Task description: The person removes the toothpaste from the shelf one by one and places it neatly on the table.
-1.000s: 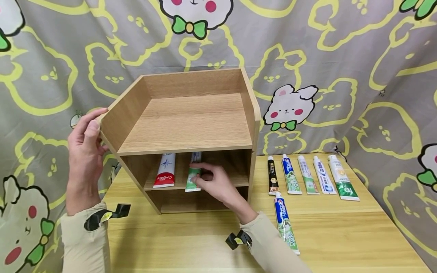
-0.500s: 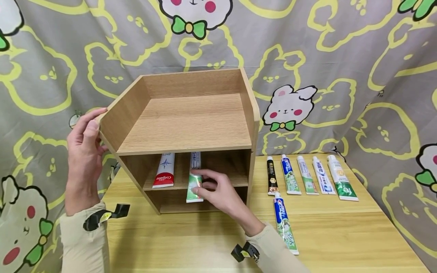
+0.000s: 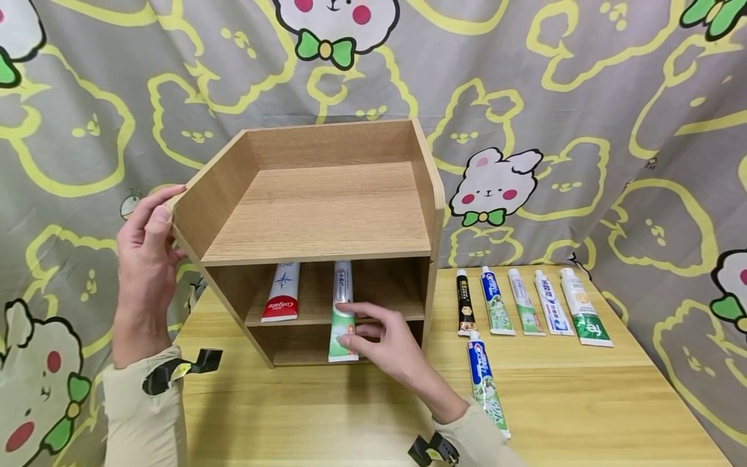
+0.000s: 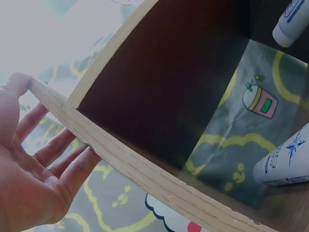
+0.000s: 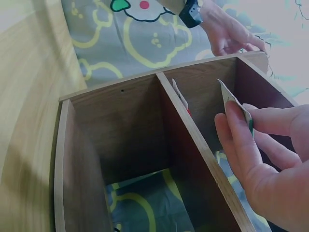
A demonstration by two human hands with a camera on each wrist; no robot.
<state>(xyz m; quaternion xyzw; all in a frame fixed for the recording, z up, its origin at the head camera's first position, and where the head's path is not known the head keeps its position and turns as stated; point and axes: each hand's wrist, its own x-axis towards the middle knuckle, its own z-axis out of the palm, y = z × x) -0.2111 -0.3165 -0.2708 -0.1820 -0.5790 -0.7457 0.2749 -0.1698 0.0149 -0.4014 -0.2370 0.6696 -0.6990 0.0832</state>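
My left hand grips the upper left edge of a small wooden shelf unit; in the left wrist view its fingers lie against the panel's outer side. My right hand pinches a green-and-white toothpaste tube near its flat crimped end. The tube's cap end reaches into the middle compartment, and its flat end juts out past the front edge. From the right wrist, the tube shows edge-on between thumb and fingers. A red-and-white Colgate toothpaste tube lies to its left on the same shelf.
Several toothpaste tubes lie in a row on the wooden table, right of the shelf unit. A blue-and-green tube lies nearer the front. A patterned curtain hangs close behind the unit.
My right hand has drawn the green-and-white toothpaste tube forward and slightly right, so more of it sticks out of the compartment. My left hand stays on the shelf unit's edge.
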